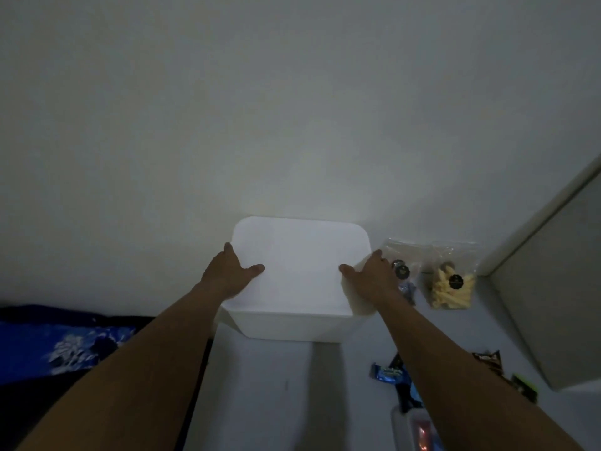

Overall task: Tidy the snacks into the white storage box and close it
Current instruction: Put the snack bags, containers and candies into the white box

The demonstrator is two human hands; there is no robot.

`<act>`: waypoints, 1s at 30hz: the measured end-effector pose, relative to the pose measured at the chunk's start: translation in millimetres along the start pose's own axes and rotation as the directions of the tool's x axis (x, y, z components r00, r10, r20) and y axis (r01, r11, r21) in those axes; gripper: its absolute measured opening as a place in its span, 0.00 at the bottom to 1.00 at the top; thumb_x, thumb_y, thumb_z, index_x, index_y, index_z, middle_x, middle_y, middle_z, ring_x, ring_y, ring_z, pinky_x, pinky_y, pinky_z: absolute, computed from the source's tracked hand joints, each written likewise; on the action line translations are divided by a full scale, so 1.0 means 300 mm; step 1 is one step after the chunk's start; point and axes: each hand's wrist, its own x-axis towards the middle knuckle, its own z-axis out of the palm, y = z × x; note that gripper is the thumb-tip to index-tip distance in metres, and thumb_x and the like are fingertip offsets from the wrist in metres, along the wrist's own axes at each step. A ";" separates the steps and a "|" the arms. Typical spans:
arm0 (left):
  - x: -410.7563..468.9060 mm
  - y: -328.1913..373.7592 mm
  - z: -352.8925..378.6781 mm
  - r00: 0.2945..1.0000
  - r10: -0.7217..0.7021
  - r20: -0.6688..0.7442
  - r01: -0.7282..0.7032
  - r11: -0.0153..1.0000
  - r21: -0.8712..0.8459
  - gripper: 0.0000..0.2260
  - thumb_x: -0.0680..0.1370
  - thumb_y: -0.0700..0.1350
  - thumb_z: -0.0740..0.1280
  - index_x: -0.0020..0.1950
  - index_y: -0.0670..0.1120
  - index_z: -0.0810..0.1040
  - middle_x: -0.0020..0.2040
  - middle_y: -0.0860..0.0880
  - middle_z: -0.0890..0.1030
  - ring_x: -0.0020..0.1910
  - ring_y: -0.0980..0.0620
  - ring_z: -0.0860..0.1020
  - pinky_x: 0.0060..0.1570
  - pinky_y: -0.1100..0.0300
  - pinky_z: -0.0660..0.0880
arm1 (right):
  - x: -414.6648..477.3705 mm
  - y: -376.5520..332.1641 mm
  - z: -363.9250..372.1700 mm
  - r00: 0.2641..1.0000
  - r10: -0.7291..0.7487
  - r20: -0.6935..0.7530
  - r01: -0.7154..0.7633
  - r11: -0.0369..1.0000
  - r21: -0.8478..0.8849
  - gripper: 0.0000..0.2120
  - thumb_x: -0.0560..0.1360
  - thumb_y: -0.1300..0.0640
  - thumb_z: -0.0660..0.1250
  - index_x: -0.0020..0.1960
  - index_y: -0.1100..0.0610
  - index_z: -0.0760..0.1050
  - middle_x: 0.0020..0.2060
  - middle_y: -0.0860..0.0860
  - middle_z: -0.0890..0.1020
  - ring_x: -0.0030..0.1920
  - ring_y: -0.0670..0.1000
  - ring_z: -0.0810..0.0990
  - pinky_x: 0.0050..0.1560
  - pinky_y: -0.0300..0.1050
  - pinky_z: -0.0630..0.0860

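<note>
The white storage box (292,323) stands against the wall at the back of the grey table, with its white lid (300,265) on top. My left hand (229,271) grips the lid's left edge, thumb lying on the top. My right hand (370,275) grips the right edge the same way. To the right of the box lie two clear bags: one of yellow stick snacks (452,288) and one partly hidden behind my right hand (403,275). Blue wrapped snacks (388,374) and dark wrapped snacks (491,362) lie nearer me, under and beside my right forearm.
A grey panel (553,288) rises along the table's right side. A blue patterned cloth (65,346) lies off the table's left edge. A white object with a red light (416,431) sits at the table's front. The grey table (276,385) shows bare between my arms.
</note>
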 end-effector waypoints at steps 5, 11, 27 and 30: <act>0.016 0.009 0.013 0.997 -0.051 -0.063 0.035 0.971 -0.237 0.40 0.68 0.51 0.78 0.72 0.40 0.61 0.66 0.41 0.74 0.63 0.40 0.74 0.58 0.52 0.71 | 0.031 0.012 0.007 0.996 0.088 0.010 -0.089 0.978 0.187 0.36 0.67 0.39 0.75 0.62 0.66 0.74 0.56 0.60 0.81 0.54 0.59 0.81 0.43 0.43 0.73; -0.003 0.006 0.022 0.989 -0.050 -0.138 0.003 0.947 -0.320 0.40 0.66 0.51 0.80 0.72 0.43 0.64 0.65 0.43 0.76 0.61 0.41 0.75 0.58 0.51 0.72 | 0.012 -0.002 0.004 0.993 0.110 -0.030 -0.095 0.948 0.304 0.35 0.65 0.43 0.77 0.62 0.63 0.72 0.57 0.59 0.79 0.55 0.59 0.80 0.47 0.45 0.75; -0.100 0.033 -0.087 0.959 0.023 -0.284 -0.138 0.910 -0.392 0.37 0.70 0.50 0.77 0.74 0.46 0.64 0.66 0.42 0.74 0.62 0.40 0.75 0.60 0.46 0.73 | -0.150 -0.113 -0.161 0.985 -0.062 -0.161 0.117 0.924 0.364 0.25 0.76 0.58 0.67 0.72 0.59 0.67 0.66 0.58 0.75 0.64 0.60 0.74 0.59 0.52 0.71; -0.132 0.035 -0.133 0.958 0.041 -0.283 -0.163 0.892 -0.422 0.37 0.69 0.50 0.77 0.74 0.49 0.64 0.66 0.43 0.74 0.62 0.42 0.75 0.59 0.48 0.73 | -0.193 -0.117 -0.188 0.983 -0.092 -0.159 0.146 0.915 0.377 0.25 0.76 0.58 0.67 0.72 0.59 0.66 0.66 0.57 0.75 0.64 0.60 0.74 0.60 0.53 0.71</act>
